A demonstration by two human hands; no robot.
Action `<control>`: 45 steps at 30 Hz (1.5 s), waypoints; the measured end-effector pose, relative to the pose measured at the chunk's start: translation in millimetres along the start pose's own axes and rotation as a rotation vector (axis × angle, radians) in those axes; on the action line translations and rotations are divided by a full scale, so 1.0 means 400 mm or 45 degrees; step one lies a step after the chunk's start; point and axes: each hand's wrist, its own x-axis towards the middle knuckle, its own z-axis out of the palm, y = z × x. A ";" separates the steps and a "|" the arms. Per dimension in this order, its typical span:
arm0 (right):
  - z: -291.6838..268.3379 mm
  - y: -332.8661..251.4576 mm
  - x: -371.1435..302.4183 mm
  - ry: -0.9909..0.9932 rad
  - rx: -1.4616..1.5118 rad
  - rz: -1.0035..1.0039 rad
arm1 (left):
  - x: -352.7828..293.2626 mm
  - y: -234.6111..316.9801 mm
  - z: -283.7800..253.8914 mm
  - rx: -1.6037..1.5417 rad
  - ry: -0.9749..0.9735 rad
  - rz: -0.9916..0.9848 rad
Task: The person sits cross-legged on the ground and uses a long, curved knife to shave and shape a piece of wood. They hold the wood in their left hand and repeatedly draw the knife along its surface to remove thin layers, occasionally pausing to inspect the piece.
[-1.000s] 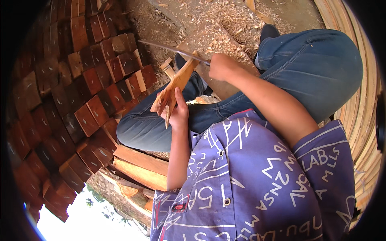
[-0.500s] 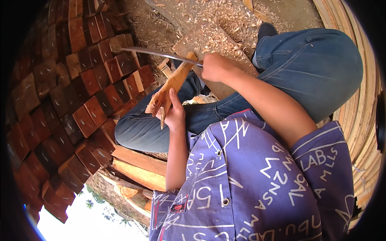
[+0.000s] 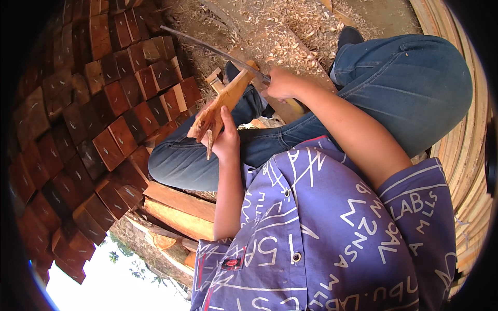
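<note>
As the blade angles across the upper end of the wooden piece, we're into the paring, and our left hand has the wood wrapped near its lower end, thumb up along the near edge. Our right hand is clenched at the near end of that long blade, which reaches out to the left; whether its edge bites or merely rests there, we can't tell. The piece itself sits up in the air, slanting above our crossed, jeans-clad legs. And how far on are we? The broad face looks pale and fairly smooth along the upper stretch, so we'd judge plenty has come off there; down at the lower end it's ragged, split and splintered, and that part looks undressed. Out ahead, curled shavings lie thick along the left edge of a board on the ground. Off to our left rise the stacked wooden blocks, and by our left knee lie the wood slabs.
</note>
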 end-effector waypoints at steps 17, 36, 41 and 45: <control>0.098 -0.099 -0.115 0.365 -0.165 -0.485 | -0.013 0.031 0.013 -0.018 -0.047 -0.522; 0.062 -0.106 -0.133 0.375 -0.338 -0.386 | -0.014 0.030 0.014 0.059 -0.107 -0.474; 0.041 -0.063 -0.093 0.394 -0.323 -0.286 | -0.015 0.042 0.012 0.030 -0.099 -0.552; 0.042 -0.090 -0.108 0.356 -0.337 -0.349 | -0.021 0.025 0.014 0.037 -0.100 -0.491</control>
